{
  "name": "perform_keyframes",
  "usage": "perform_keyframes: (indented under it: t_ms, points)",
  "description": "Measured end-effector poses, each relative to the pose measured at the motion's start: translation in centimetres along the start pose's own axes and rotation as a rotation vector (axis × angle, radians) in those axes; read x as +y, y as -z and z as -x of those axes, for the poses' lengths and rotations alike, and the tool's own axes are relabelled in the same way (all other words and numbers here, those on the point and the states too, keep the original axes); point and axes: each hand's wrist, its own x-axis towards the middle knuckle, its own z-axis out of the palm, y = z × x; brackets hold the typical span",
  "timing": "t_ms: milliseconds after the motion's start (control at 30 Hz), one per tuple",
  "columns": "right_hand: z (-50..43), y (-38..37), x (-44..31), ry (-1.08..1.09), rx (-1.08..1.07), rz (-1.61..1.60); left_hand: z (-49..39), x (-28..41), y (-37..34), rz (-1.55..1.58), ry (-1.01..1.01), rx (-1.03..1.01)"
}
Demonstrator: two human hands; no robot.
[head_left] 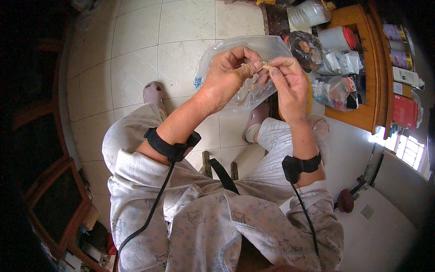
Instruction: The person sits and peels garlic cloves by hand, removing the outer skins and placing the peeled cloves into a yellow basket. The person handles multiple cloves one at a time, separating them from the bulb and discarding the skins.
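Note:
Between the fingertips of both hands is a small pale, lumpy piece (266,66), too small to identify for certain. My left hand (229,76) pinches it from the left with thumb and forefinger. From the other side, my right hand (288,85) grips it in the same way, thumb nearest me. Below them a clear plastic bag (212,66) gapes wide, bearing blue print at its left. A few tan scraps (252,87) lie inside it, partly hidden by my hands.
A wooden cabinet (368,78) stands to the right, fronted by a plastic jug (309,15), a red-lidded container (338,38) and bagged goods (334,91). Part of a yellow rim (309,98) shows behind my right hand. Tiled floor (136,61) extends left, towards dark wood-framed panels (56,204).

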Motion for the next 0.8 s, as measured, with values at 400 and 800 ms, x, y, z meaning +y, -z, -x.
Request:
perform_keyframes:
  t_ms: [400, 800]
  points:
    - [0.12, 0.41, -0.43, -0.035, -0.012, 0.024, -0.28, 0.0, 0.41, -0.073, -0.095, 0.076]
    - [0.06, 0.79, 0.12, 0.05, 0.09, 0.276, -0.2, -0.78, 0.35, -0.333, -0.149, 0.069]
